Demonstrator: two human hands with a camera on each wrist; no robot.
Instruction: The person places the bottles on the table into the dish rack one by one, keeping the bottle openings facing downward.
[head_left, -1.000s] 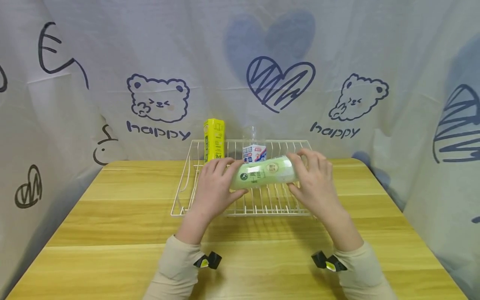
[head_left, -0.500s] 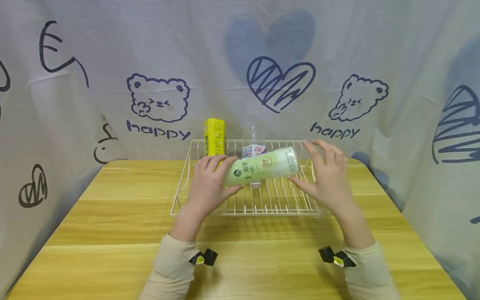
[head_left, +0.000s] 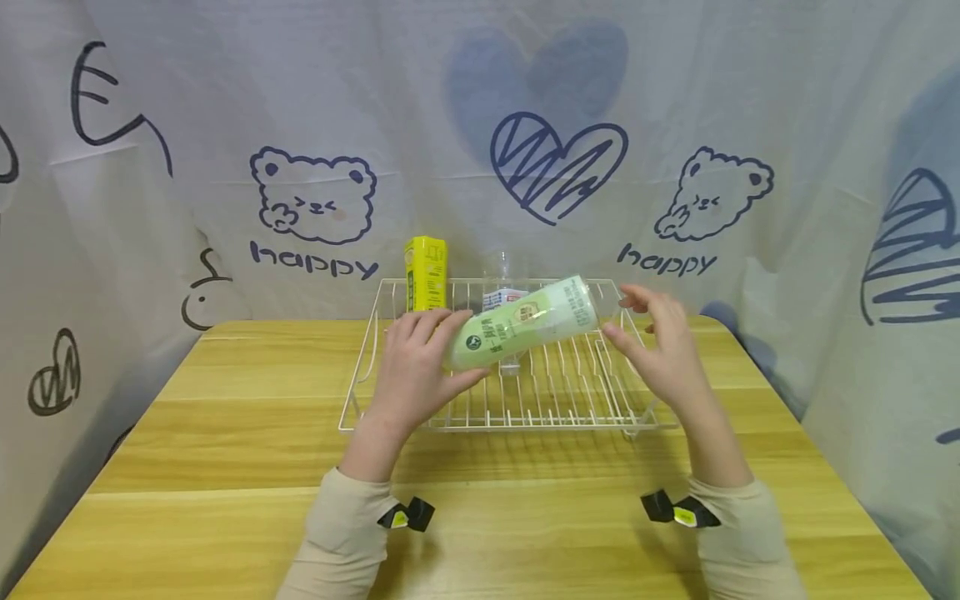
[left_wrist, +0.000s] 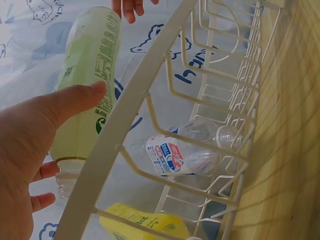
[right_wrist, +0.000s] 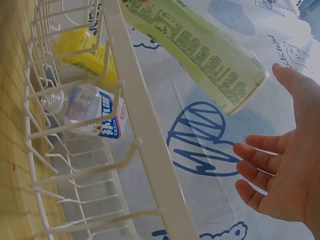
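Above the white wire rack point(head_left: 555, 427), my left hand point(head_left: 420, 367) grips a green-labelled plastic bottle point(head_left: 525, 325) by its left end. In the left wrist view the thumb lies along the label of the bottle point(left_wrist: 90, 65), and its clear threaded neck sits by the fingers. The bottle slants, base up to the right and neck lower to the left. My right hand point(head_left: 663, 346) stands just right of the base, apart from it, fingers spread and holding nothing. Behind, a clear bottle point(right_wrist: 95, 110) with a white, blue and red label stands neck down in the rack.
A yellow container point(head_left: 426, 275) stands at the rack's back left. The rack sits on a wooden table point(head_left: 480, 517) towards its far edge. A pale curtain point(head_left: 435, 100) with drawn bears and hearts hangs behind and at both sides.
My right hand has let go of the green-labelled bottle's base and moved right. In my left hand the bottle has tilted further, its base rising.
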